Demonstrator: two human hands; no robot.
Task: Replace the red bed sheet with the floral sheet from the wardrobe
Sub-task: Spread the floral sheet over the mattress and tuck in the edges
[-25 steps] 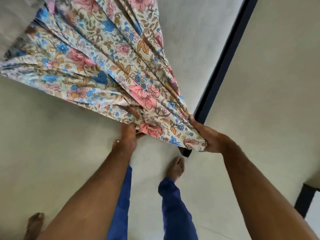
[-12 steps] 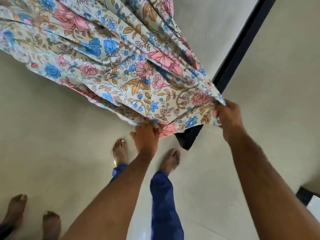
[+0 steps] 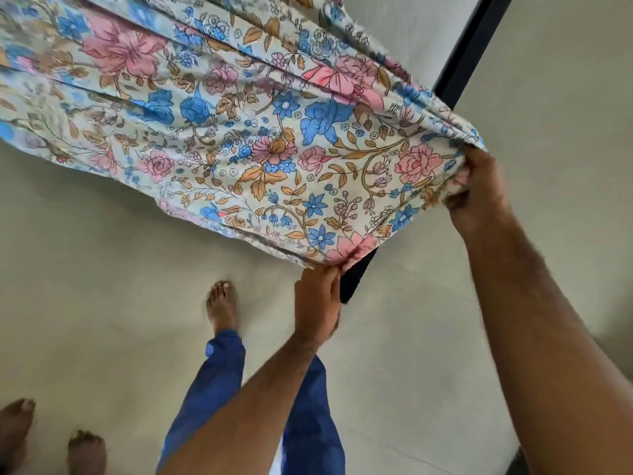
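The sheet (image 3: 274, 142), soft, light and pleated, hangs in the air from 10 to 3 o'clock over the floor (image 3: 85, 286). The left hand (image 3: 317, 296) pinches its hem at 6 o'clock, and the right hand (image 3: 479, 186) bunches a corner at 3. Best gripped at corners; the dark frame (image 3: 469, 53) behind is probably the bed.

No readable text or labels — seemingly only flower print.

A cream cotton sheet printed with pink and blue flowers (image 3: 274, 138) hangs above a pale tiled floor (image 3: 85, 303), pleated into folds. The left hand (image 3: 317, 296) pinches its lower edge; the right hand (image 3: 479, 190) grips the bunched corner. Blue trousers (image 3: 212, 378), bare feet and a black bar (image 3: 469, 49) show below.
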